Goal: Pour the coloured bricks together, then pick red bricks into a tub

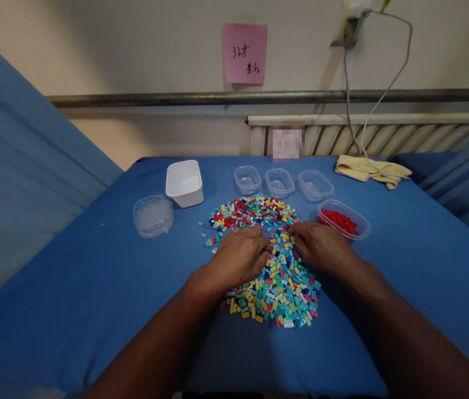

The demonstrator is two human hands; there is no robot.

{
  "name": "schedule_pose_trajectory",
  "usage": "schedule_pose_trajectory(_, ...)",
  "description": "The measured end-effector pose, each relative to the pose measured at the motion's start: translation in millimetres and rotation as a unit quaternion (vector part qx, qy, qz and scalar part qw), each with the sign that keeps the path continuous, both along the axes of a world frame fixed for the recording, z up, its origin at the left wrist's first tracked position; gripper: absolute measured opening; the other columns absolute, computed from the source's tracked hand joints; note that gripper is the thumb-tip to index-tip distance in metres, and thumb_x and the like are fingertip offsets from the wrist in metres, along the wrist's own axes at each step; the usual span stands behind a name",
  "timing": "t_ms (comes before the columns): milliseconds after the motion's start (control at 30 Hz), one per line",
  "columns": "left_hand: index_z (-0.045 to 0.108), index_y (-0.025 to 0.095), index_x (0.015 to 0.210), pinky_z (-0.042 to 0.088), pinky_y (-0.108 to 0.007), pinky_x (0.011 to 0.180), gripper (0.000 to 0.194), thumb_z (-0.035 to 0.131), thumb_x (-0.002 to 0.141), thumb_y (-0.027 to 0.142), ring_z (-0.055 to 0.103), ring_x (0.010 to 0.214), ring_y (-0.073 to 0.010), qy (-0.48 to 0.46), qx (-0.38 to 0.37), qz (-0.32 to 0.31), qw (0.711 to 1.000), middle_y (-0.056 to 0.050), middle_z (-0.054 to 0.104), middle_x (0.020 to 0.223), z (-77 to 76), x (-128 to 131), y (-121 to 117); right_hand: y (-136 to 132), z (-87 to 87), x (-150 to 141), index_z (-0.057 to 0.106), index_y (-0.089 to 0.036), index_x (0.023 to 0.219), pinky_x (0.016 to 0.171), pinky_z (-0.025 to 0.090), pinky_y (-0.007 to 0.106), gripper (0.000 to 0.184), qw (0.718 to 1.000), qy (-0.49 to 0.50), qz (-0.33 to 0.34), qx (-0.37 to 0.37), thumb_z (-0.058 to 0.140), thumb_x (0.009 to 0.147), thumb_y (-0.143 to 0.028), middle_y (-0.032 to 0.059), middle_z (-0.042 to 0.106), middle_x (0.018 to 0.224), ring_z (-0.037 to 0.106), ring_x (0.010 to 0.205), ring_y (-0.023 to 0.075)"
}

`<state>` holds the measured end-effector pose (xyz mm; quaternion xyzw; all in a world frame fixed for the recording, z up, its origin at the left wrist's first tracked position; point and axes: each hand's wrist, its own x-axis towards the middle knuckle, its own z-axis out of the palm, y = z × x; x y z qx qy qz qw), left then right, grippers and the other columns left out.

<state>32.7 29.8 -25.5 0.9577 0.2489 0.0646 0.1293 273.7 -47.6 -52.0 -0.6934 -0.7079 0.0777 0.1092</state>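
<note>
A wide heap of small toy building bricks (286,282) in many colours spreads across the middle of the blue-covered table. Resting over its left side is my left hand (242,252), fingers curled in among the bricks. My right hand (319,244) reaches in from the right, thumb and fingers drawn together at the heap's edge. Whatever either hand pinches is hidden or too small to name. Just beyond my right hand stands a clear plastic tub (364,227) with red bricks (340,220) in it.
Three clear tubs (247,178) stand in a row behind the heap. To the left are a white bin (185,185) and stacked clear lids (153,216). A yellow cloth (371,169) lies at the back right, where a cable (347,88) hangs down. Blue curtains (30,111) flank the table.
</note>
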Motion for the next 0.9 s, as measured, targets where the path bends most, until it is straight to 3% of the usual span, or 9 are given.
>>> schedule_pose_trajectory(200, 0.075, 0.019, 0.093, 0.05, -0.036, 0.082, 0.015, 0.061, 0.097, 0.019, 0.067, 0.091, -0.0236, -0.003, -0.011, 0.017, 1.0, -0.008, 0.072, 0.095, 0.7, -7, 2, -3, 1.2, -1, 0.078, -0.026, 0.118, 0.068, 0.036, 0.032, 0.028, 1.0, 0.009, -0.007, -0.016, 0.055, 0.103, -0.029, 0.0073, 0.081, 0.109, 0.073, 0.093, 0.0245)
schedule_pose_trajectory(367, 0.08, 0.021, 0.11, 0.05, -0.038, 0.085, 0.024, 0.06, 0.105, 0.033, 0.067, 0.097, -0.0253, -0.009, 0.009, 0.002, 1.0, -0.008, 0.07, 0.101, 1.6, -4, -2, -4, 4.5, -3, 0.077, -0.027, 0.117, 0.068, 0.035, 0.032, 0.027, 0.999, -0.011, -0.009, -0.037, 0.054, 0.104, -0.031, 0.0066, 0.08, 0.107, 0.072, 0.093, 0.0238)
schedule_pose_trajectory(467, 0.082, 0.023, 0.108, 0.05, -0.039, 0.086, 0.027, 0.057, 0.108, 0.033, 0.066, 0.1, -0.0255, -0.006, 0.02, -0.008, 1.0, -0.009, 0.07, 0.103, -0.1, 2, -5, -3, 6.1, -2, 0.078, -0.027, 0.118, 0.067, 0.033, 0.031, 0.028, 0.999, -0.019, -0.024, -0.04, 0.053, 0.105, -0.034, 0.0069, 0.08, 0.108, 0.071, 0.093, 0.0237)
schedule_pose_trajectory(633, 0.08, 0.02, 0.094, 0.05, -0.039, 0.085, 0.026, 0.058, 0.105, 0.027, 0.066, 0.095, -0.0245, 0.021, 0.019, 0.005, 1.0, -0.009, 0.071, 0.1, 1.2, 10, -5, -3, 10.4, -6, 0.079, -0.025, 0.1, 0.064, 0.027, 0.032, 0.029, 0.997, -0.041, -0.028, -0.051, 0.052, 0.105, -0.033, 0.0071, 0.077, 0.097, 0.067, 0.084, 0.0216)
schedule_pose_trajectory(767, 0.079, 0.019, 0.1, 0.051, -0.038, 0.083, 0.014, 0.065, 0.097, 0.023, 0.068, 0.096, -0.0255, 0.017, -0.004, 0.017, 1.0, -0.008, 0.075, 0.103, 2.7, 14, -4, -6, 10.7, -11, 0.076, -0.024, 0.1, 0.062, 0.023, 0.033, 0.022, 0.999, -0.036, -0.023, -0.024, 0.055, 0.103, -0.03, 0.0071, 0.074, 0.095, 0.065, 0.08, 0.0204)
schedule_pose_trajectory(900, 0.075, 0.019, 0.095, 0.05, -0.036, 0.08, 0.01, 0.066, 0.094, 0.024, 0.068, 0.092, -0.0247, 0.007, -0.018, 0.024, 1.0, -0.008, 0.075, 0.102, 3.2, 9, 0, -8, 5.6, -11, 0.074, -0.022, 0.1, 0.066, 0.031, 0.031, 0.016, 0.998, 0.026, 0.007, 0.053, 0.058, 0.101, -0.027, 0.0073, 0.073, 0.098, 0.066, 0.087, 0.0223)
